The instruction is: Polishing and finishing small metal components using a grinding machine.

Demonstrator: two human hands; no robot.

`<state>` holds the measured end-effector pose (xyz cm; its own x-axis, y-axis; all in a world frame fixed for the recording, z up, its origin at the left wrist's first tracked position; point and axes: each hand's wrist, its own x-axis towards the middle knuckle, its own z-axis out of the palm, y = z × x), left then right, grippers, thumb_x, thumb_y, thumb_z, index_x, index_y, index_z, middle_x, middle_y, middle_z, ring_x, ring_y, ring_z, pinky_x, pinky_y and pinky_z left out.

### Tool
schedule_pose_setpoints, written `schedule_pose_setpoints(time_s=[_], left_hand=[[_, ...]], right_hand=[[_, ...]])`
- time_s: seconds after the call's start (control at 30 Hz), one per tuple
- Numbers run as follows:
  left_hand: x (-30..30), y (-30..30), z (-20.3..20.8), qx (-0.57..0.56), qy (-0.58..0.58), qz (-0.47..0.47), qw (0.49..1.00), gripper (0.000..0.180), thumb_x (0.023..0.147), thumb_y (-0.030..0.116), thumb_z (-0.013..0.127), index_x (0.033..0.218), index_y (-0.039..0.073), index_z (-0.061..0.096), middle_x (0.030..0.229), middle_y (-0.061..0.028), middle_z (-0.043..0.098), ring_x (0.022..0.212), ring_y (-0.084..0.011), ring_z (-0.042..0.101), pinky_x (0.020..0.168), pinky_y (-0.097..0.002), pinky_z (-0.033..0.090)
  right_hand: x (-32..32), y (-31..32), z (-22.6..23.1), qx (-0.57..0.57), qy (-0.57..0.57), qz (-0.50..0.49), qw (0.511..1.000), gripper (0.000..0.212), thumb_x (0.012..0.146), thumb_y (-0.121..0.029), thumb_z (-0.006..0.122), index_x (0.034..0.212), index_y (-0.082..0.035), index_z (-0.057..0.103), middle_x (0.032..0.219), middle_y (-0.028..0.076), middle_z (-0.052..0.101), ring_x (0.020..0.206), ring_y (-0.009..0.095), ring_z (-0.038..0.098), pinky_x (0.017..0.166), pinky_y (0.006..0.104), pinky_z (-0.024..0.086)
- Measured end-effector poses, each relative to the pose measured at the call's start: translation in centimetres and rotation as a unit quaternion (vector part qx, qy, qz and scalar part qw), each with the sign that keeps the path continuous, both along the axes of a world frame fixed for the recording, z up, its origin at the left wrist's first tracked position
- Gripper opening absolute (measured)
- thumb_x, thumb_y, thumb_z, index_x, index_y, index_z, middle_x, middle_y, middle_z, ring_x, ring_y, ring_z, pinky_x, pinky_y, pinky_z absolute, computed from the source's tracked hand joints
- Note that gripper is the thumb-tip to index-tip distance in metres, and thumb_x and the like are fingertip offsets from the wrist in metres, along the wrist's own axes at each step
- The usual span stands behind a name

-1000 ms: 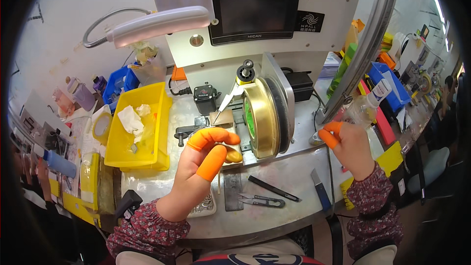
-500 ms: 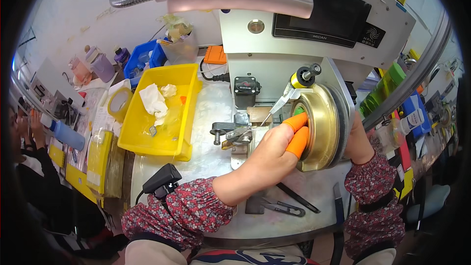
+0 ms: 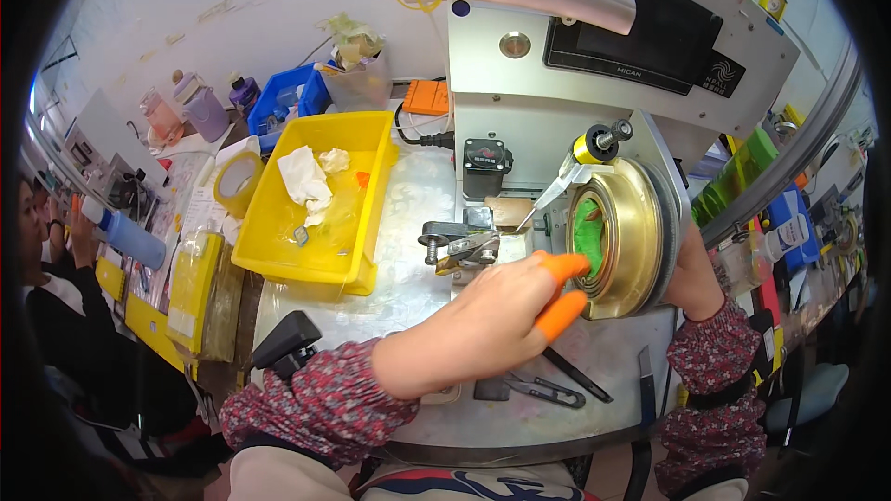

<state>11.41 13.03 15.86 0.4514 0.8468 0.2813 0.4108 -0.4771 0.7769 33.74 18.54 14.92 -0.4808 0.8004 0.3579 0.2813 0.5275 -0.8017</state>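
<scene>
Drum (image 3: 642,234) of glossy golden metal near left hand (image 3: 490,317)

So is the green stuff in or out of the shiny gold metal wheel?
In. The bright green material shows inside the round opening of the shiny gold metal wheel, near the left hand with orange finger covers.

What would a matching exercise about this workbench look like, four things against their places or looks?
Things
1. Left hand
2. Right hand
3. Yellow bin
4. Snips

Places or looks
A. Near the tabletop's front edge
B. Partly hidden by the gold-coloured wheel
C. Contains crumpled white scraps
D. Shows orange finger covers

Pairs: 1-D, 2-B, 3-C, 4-A
</scene>
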Motion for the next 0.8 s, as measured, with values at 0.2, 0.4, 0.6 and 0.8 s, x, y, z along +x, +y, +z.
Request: schedule_pose_setpoints(time_s=[0.2,0.4,0.6,0.8], left_hand=[[-5.8,-2.5,1.0,0.084,0.078,0.118,0.986,0.014,0.073,0.001,0.060,0.087,0.003,0.061,0.070,-0.0096,0.056,0.064,-0.0216,0.054,0.057,-0.0290,0.042],[-7.5,-2.0,1.4,0.146,0.070,0.187,0.969,0.016,0.072,0.001,0.061,0.088,0.002,0.061,0.068,-0.0115,0.055,0.060,-0.0254,0.054,0.053,-0.0299,0.042],[-7.6,-1.8,1.3,0.183,0.080,0.219,0.955,0.013,0.074,-0.001,0.059,0.087,0.001,0.060,0.066,-0.0085,0.053,0.060,-0.0187,0.052,0.055,-0.0257,0.040],[-7.7,-1.3,0.7,0.209,0.109,0.235,0.943,0.014,0.072,0.001,0.060,0.086,0.002,0.060,0.067,-0.0104,0.053,0.060,-0.0232,0.053,0.053,-0.0292,0.041]], right_hand=[[4.2,-2.6,1.1,-0.083,-0.119,-0.144,0.979,0.008,0.076,-0.005,0.058,0.080,0.001,0.060,0.068,0.004,0.058,0.060,0.008,0.052,0.054,0.0221,0.040],[2.9,-3.7,1.5,0.010,-0.119,-0.160,0.980,0.006,0.078,-0.005,0.055,0.078,0.001,0.056,0.067,0.007,0.056,0.057,0.013,0.052,0.055,0.0239,0.041],[2.8,-3.0,0.9,0.242,-0.153,-0.181,0.941,0.005,0.083,-0.007,0.051,0.084,-0.001,0.052,0.072,0.006,0.053,0.062,0.012,0.051,0.056,0.0233,0.039],[2.7,-4.4,1.3,-0.239,0.183,-0.220,0.928,0.008,0.088,-0.012,0.046,0.094,-0.007,0.050,0.073,-0.004,0.045,0.055,0.004,0.039,0.048,0.0157,0.028]])
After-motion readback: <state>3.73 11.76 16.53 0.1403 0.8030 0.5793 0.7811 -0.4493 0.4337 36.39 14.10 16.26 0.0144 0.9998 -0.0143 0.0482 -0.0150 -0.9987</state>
